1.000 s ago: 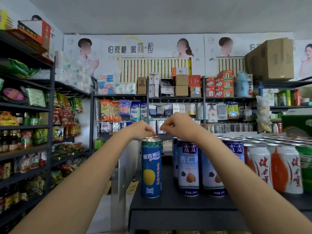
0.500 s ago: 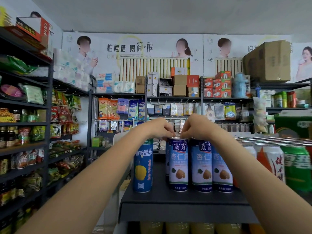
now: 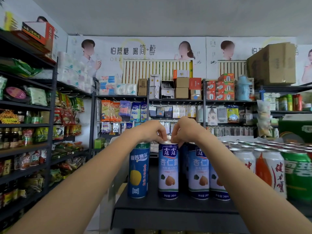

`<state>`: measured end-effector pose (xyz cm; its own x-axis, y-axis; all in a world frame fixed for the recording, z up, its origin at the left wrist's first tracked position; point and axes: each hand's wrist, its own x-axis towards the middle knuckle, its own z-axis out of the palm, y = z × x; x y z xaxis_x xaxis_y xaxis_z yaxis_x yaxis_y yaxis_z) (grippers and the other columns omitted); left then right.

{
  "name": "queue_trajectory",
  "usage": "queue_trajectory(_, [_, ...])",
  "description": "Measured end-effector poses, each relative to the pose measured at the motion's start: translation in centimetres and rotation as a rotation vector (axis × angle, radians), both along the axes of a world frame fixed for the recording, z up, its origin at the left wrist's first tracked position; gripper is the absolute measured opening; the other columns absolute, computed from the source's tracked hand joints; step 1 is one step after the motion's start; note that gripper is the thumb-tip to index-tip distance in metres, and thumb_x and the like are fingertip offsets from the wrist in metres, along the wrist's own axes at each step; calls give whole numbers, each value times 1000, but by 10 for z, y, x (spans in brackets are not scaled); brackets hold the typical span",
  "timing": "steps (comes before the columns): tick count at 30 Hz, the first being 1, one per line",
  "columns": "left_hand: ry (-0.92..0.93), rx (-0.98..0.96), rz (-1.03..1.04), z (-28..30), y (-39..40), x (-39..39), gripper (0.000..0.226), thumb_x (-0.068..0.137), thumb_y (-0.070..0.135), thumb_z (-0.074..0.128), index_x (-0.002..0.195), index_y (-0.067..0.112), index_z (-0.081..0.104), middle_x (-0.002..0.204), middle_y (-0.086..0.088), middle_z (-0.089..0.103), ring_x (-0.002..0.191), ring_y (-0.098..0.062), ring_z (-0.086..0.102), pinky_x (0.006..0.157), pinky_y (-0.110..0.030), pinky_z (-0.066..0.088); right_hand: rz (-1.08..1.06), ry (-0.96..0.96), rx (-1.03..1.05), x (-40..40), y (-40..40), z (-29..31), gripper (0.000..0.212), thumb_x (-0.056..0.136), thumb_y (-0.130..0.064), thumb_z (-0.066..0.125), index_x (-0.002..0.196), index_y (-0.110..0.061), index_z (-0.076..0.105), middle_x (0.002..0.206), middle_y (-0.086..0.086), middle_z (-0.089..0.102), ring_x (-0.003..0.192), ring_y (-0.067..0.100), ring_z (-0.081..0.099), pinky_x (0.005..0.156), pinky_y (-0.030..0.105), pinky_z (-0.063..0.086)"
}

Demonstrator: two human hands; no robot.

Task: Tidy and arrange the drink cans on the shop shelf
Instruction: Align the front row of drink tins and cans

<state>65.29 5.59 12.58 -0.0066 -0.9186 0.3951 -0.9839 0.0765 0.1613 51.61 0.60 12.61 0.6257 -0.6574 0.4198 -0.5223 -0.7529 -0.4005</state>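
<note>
Both hands grip the top rim of the almond-drink can: left hand and right hand pinch it with curled fingers. The can stands upright on the dark shelf, just right of the pear-drink can.

Body in view, all referenced to the almond-drink can:
- left hand: just up-left of the can top, bare, seen from the back, knuckles rounded.
- right hand: just up-right of the can top, bare, also seen from the back.
- left forearm: left of the can, bare along its whole visible length, smooth, narrowing toward the wrist.
- right forearm: right of the can, bare along its whole visible length, same taper.
- both arms look thickest at the frame's bottom corners, under the wide-angle lens.
- fingertips mostly hidden behind the hands.
</note>
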Motion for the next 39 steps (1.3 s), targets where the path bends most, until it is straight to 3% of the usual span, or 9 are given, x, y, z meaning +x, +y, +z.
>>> queue_trajectory(4, [-22,-12,5,3,4,3,14,85,7,61,99,8,67,95,1,63,76,-4,53,65,-10,40,-31,0,-84,14,1,-2,7,80,-2,65,85,2,67,78,15,72,62,19,65,88,41,52])
queue_trajectory(6, [-19,14,8,5,6,5,13,85,8,62,96,12,68,91,6,63,82,-7,55,69,-13,42,-39,-3,-104,14,1,-3,8,80,-4,64,86,0,67,77,13,73,63,18,67,92,43,49])
queue_trajectory(11, [-15,42,2,7,7,10,12,84,11,64,94,14,69,81,16,59,81,-3,54,77,-20,42,-24,5,-132,7,2,0,6,76,0,68,82,0,70,79,13,72,71,21,71,80,38,57])
queue_trajectory(14, [5,26,3,5,4,10,10,85,12,63,91,16,69,84,13,61,77,0,55,68,-15,41,-16,30,-116,4,2,1,8,78,2,66,85,2,70,82,16,72,72,21,71,77,32,57])
queue_trajectory(17, [47,8,-33,6,2,8,9,85,11,62,86,19,66,91,6,64,84,-7,59,67,-11,42,-2,41,-84,-2,3,2,7,79,2,64,85,1,69,84,16,72,68,22,70,73,25,55])
queue_trajectory(20, [54,95,-20,6,1,1,18,89,9,57,105,15,59,108,-1,64,94,-13,59,66,-11,43,14,54,-61,-3,3,2,12,82,1,61,91,-2,69,83,12,70,60,14,65,71,21,52])
queue_trajectory(23, [29,152,-1,3,-2,-1,27,91,10,54,117,16,55,111,-3,63,100,-18,61,72,-17,46,20,61,-71,-2,3,1,17,86,-4,58,96,-1,71,87,12,71,65,16,66,78,26,54])
queue_trajectory(27, [8,28,14,0,-5,2,14,86,11,62,99,12,65,104,-7,67,87,-15,60,78,-28,49,-10,21,-113,-2,-1,-1,14,84,0,60,92,3,71,87,17,72,69,19,67,76,28,56])
queue_trajectory(39, [-34,-3,1,-1,-6,-2,13,86,11,62,98,9,67,105,-3,66,87,-8,55,83,-24,46,-43,43,-144,-3,-6,0,12,82,-2,64,91,5,70,86,15,72,75,20,70,77,30,57])
